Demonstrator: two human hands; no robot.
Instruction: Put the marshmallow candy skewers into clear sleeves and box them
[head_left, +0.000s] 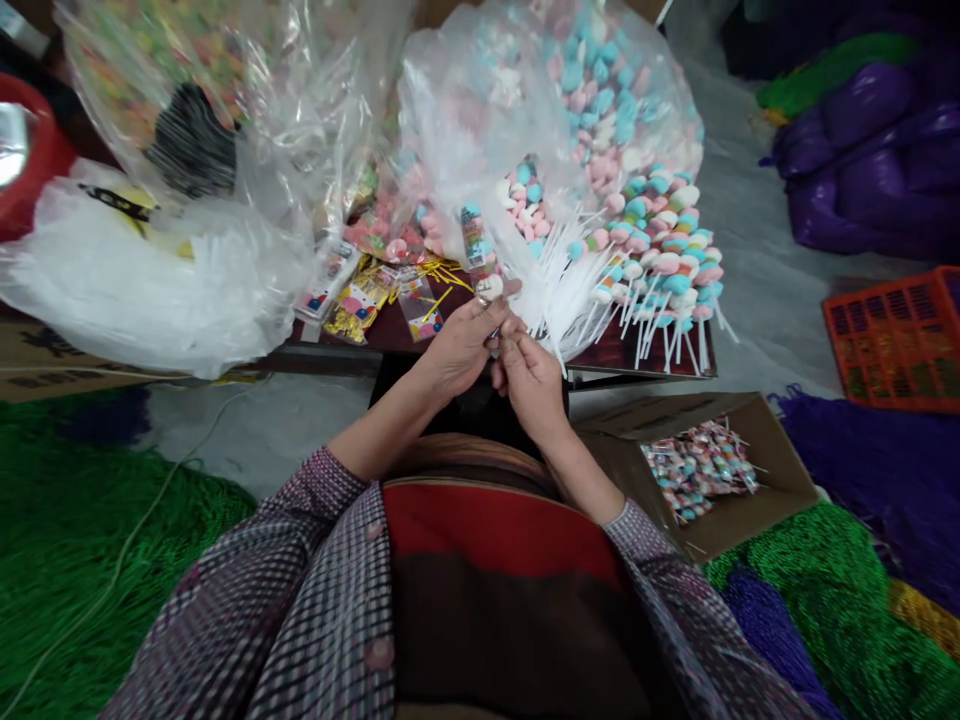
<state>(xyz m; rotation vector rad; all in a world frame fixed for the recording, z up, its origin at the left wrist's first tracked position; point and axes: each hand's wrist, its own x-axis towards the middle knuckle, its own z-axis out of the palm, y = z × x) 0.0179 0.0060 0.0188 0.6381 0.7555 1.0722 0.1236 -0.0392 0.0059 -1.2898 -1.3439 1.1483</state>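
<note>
My left hand (459, 348) and my right hand (532, 385) meet at the table's front edge, fingertips pinched together. Whatever lies between them is small and mostly hidden by the fingers. A pale marshmallow (490, 287) shows just beyond my left fingertips; I cannot tell whether it is held. Right of the hands lies a bundle of white sticks (559, 280). Marshmallow skewers (664, 250) are piled further right, their sticks pointing toward me. To the left are gold twist ties (442, 275) and small printed bags (420, 308).
Large clear bags of marshmallows (600, 90) and of coloured candy (187, 60) stand at the back. A white plastic bag (150, 290) sits at the left. Below the table's right end is a cardboard box (780, 470) of wrapped candy. An orange crate (892, 335) stands further right.
</note>
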